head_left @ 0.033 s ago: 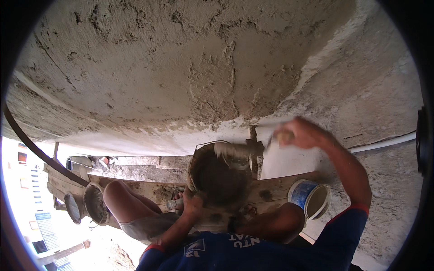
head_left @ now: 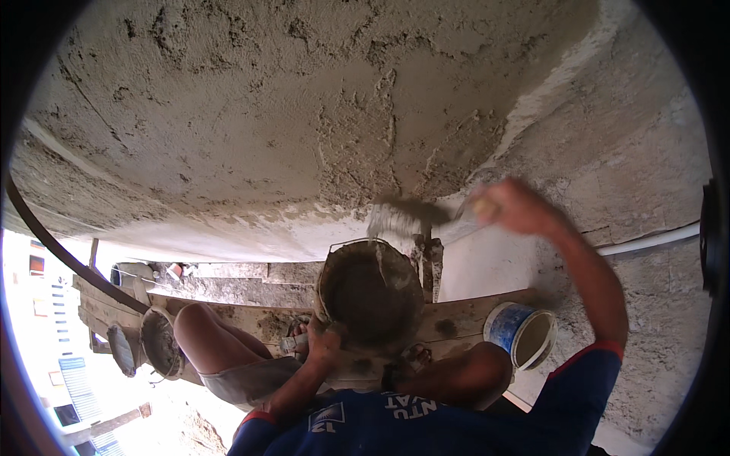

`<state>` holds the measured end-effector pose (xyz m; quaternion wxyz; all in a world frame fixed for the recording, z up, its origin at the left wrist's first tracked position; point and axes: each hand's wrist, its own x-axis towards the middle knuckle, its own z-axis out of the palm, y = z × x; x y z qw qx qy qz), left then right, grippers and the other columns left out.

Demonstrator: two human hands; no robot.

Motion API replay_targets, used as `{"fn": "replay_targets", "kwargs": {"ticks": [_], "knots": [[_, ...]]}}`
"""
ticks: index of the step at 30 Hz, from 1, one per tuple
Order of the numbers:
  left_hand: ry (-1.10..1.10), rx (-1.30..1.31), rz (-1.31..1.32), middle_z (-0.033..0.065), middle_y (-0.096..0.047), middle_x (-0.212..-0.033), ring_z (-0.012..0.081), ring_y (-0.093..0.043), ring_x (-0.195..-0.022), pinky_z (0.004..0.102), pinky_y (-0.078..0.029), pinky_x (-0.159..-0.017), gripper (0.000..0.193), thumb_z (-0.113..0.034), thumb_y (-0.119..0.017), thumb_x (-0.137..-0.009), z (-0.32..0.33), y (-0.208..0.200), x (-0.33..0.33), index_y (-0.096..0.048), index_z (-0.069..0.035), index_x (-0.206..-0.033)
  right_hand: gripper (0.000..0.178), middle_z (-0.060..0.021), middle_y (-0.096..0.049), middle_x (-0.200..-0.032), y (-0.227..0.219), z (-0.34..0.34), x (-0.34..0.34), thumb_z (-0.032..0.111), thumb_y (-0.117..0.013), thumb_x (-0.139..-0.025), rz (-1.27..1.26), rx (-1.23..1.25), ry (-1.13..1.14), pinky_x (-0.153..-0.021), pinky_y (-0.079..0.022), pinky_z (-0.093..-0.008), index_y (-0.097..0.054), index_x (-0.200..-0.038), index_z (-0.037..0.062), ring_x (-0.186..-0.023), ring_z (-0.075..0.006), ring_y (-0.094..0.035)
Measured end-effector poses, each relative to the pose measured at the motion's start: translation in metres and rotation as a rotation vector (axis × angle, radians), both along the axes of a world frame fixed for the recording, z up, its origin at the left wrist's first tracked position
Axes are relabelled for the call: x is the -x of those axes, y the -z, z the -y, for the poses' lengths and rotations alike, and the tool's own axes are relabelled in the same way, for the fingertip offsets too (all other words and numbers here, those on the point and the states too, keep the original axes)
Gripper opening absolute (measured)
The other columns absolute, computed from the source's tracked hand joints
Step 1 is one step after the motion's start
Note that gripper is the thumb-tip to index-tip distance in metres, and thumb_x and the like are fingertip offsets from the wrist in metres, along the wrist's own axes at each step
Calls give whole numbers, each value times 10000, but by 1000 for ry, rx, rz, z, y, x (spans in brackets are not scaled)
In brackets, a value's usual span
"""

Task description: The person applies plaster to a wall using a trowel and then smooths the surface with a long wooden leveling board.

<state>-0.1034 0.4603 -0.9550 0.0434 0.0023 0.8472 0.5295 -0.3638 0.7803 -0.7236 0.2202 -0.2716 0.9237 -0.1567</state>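
Note:
My right hand (head_left: 521, 207) is closed round the pale handle of a trowel (head_left: 414, 213), raised above the far side of a bucket. Motion smears the blade, which seems to carry wet grey mortar. The bucket (head_left: 322, 285) stands on planks between my feet, with grey mortar (head_left: 369, 300) inside. At its near left side, my left hand (head_left: 325, 342) grips the bucket's rim. Behind the trowel rises a wall (head_left: 251, 144) coated in grey plaster, with a rough, freshly daubed patch (head_left: 357, 152) over the bucket.
A blue and white pail (head_left: 511, 327) stands right of my knee on the wooden planks (head_left: 456, 311). Two mortar-crusted containers, one a bucket (head_left: 158, 342), are at the left. A pale pipe (head_left: 646, 239) runs along the right wall. A dark curved bar (head_left: 61, 254) crosses the left side.
The trowel has risen from the bucket's far rim toward the wall. My right hand has shifted slightly right and up; my left hand has stayed on the bucket.

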Motion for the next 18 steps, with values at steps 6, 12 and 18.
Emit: {"fn": "replay_targets", "kwargs": {"ticks": [6, 12, 18], "knots": [[-376, -604, 622, 33, -623, -968, 114, -582, -860, 232, -466, -679, 403, 1, -523, -783, -34, -47, 36, -498, -13, -1185, 265, -117, -648, -871, -140, -23, -51, 115, -631, -792, -405, 43, 239, -684, -535, -336, -605, -1044, 38, -753, -188, -632], [-255, -813, 317, 38, -604, -951, 100, -553, -778, 239, -466, -645, 365, 5, -520, -794, -34, -90, 51, -504, -10, -1158, 271, -124, -561, -892, -33, -1, -96, 196, -612, -790, -219, -291, -70, -692, -510, -390, -611, -1041, 93, -779, -241, -614], [-79, -676, 351, -21, -566, -845, 51, -517, -683, 208, -437, -566, 308, -104, -565, -841, -51, -103, 83, -526, -53, -1142, 226, -117, -572, -843, 78, -8, -114, 170, -566, -774, -327, -558, -190, -659, -518, -393, -606, -951, 36, -798, -237, -617]]}}
